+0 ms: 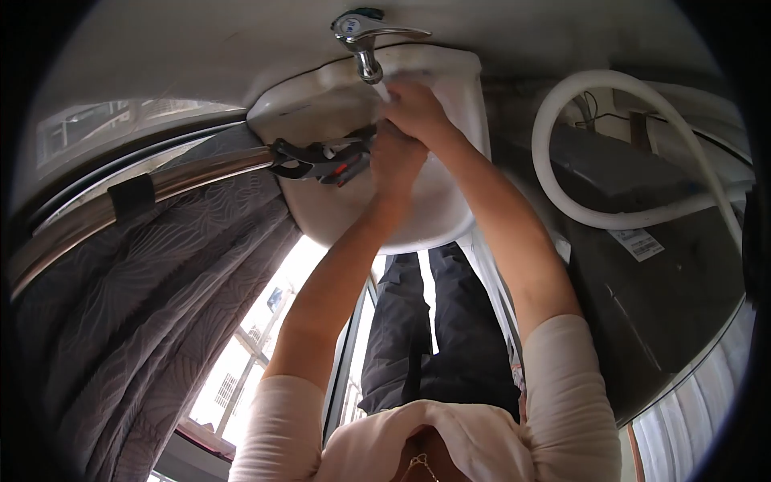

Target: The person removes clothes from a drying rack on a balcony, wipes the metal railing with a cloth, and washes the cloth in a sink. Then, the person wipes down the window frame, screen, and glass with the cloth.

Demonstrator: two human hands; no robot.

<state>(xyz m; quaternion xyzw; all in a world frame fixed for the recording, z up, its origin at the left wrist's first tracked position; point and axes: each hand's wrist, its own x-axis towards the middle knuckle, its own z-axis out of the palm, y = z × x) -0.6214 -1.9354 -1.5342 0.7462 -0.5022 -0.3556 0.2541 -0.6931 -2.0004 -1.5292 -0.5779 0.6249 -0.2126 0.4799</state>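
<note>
My left hand (397, 161) is closed over the white washbasin, at the end of a black and grey fitting (329, 161) with a red part. This fitting joins a shiny metal pole (213, 173) that comes in from the left. Just above, my right hand (414, 111) is curled under the chrome tap (368, 60), close to the spout and slightly blurred. A whitish streak, perhaps water, shows between spout and fingers. Whatever those fingers hold is hidden. Both hands are close together or touching, inside the washbasin (446, 229).
A thick white hose (542, 153) loops over a dark, glossy appliance (642, 297) with a label on the right. Patterned grey curtain (136, 337) hangs at left beside a bright window (237, 377). A black band (131, 199) wraps the pole.
</note>
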